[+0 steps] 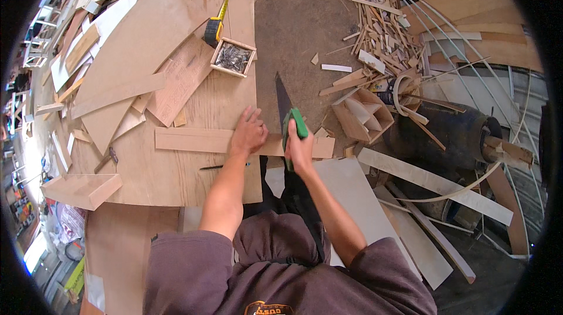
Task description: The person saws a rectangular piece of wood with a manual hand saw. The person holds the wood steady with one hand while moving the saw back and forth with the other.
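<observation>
The right grip (300, 148)'s clamping a saw (293, 118); at its nine o'clock, the left grip (249, 133), seemingly apart, is touching a board (196, 140).

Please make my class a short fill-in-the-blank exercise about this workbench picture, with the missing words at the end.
1. The right hand grips a saw with a ____ handle.
2. The left hand rests on a board that reaches past the plywood sheet's ____ edge.
3. The tape measure has its ____ tape pulled out.
4. The small open box holding metal pieces is made of ____.

Missing words: green; right; yellow; wood.
</observation>
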### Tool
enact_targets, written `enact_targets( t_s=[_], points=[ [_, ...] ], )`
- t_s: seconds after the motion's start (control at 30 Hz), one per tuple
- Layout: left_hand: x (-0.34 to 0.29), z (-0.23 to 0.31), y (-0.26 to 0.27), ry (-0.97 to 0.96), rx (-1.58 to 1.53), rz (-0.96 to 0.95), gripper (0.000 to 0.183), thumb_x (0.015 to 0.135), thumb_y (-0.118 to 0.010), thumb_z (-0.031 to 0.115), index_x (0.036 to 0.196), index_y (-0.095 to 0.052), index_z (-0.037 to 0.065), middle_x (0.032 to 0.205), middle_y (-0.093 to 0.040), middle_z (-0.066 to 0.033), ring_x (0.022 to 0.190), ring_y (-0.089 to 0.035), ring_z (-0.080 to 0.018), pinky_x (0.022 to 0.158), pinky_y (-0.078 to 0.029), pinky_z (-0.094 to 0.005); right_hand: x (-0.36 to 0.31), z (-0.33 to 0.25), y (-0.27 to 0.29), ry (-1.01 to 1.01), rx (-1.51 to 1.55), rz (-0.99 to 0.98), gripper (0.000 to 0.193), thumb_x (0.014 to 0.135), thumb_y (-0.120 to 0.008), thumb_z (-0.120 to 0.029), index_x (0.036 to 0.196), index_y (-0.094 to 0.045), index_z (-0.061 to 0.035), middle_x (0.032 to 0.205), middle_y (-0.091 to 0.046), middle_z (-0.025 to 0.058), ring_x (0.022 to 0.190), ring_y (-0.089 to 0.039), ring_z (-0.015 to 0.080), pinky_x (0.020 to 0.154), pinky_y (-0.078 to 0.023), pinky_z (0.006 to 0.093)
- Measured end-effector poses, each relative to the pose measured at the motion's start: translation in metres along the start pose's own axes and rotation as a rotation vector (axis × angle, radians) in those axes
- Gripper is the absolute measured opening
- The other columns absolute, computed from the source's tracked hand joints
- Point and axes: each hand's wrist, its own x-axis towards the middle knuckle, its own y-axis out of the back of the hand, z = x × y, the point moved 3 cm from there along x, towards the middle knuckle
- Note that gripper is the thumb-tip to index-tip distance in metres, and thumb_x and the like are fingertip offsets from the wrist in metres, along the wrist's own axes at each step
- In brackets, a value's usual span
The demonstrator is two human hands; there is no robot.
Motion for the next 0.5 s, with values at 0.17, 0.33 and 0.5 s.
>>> enact_targets(
  t_s=[0.17,0.33,0.5],
  points=[
    [0.002,0.001,0.002,0.007,0.004,0.029,0.042,0.099,-0.044,0.024,0.086,-0.077,0.002,0.104,-0.076,-0.0079,0.136,-0.052,-0.0228,0.127,-0.019,-0.0466,-0.072,0.003,0.016,0.02,0.043,0.058,0.036,0.104,-0.063,-0.04,0.09,-0.052,-0.0087,0.058,-0.043,-0.0056,0.042,-0.037,0.0053,0.038,-0.029,0.0262],
    [0.0,-0.003,-0.001,0.019,-0.032,0.081,0.042,0.099,-0.044,0.025,0.087,-0.076,0.001,0.103,-0.075,-0.0087,0.136,-0.052,-0.0235,0.127,-0.017,-0.0469,-0.116,-0.045,0.04,-0.102,0.097,0.022,0.039,0.103,-0.064,-0.043,0.086,-0.047,-0.0113,0.057,-0.039,-0.0059,0.041,-0.033,0.0044,0.037,-0.025,0.025],
    [0.002,-0.001,0.002,-0.001,-0.048,0.07,0.041,0.099,-0.044,0.024,0.088,-0.076,0.0,0.103,-0.075,-0.0102,0.136,-0.052,-0.0236,0.128,-0.016,-0.0462,-0.122,-0.04,0.048,-0.108,0.082,0.002,0.039,0.103,-0.064,-0.043,0.087,-0.048,-0.0113,0.058,-0.04,-0.0052,0.041,-0.035,0.0047,0.036,-0.026,0.0251]
  ],
)
